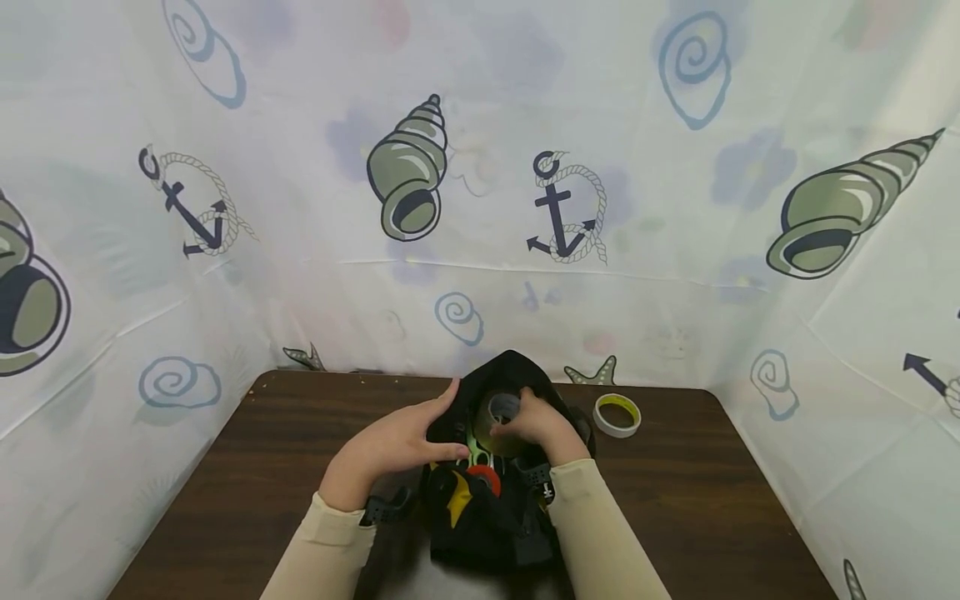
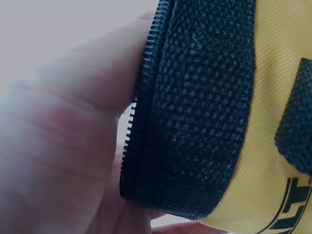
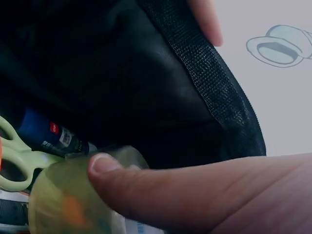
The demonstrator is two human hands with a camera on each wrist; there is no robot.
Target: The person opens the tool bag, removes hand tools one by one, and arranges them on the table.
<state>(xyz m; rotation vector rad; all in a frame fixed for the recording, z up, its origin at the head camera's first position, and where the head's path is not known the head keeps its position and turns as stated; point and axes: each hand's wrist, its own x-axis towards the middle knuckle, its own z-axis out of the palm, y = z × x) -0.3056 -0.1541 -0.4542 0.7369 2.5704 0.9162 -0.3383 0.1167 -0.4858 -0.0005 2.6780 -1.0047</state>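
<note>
Right sleeve [image 1: 615, 533] nearest. Clear tape roll [image 3: 73, 195] sits inside black-and-yellow bag [image 1: 483, 537], pinched by right hand [image 1: 546, 429]; left hand [image 1: 390, 442] grips zip edge [image 2: 148, 83]. Roll could snag green scissors [image 3: 36, 158], packed alongside; opening may sag if left grip slackens. White tape ring [image 1: 617, 431] on brown table [image 1: 705, 483]; shell-and-anchor sheet [image 1: 300, 83] behind.

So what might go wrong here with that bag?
The tape roll in the right hand could slip onto the green scissors beside it. If the left hand loosens its grip on the zippered edge of the bag, the opening may sag. The white tape ring, on the table near the bag, could get bumped.
</note>
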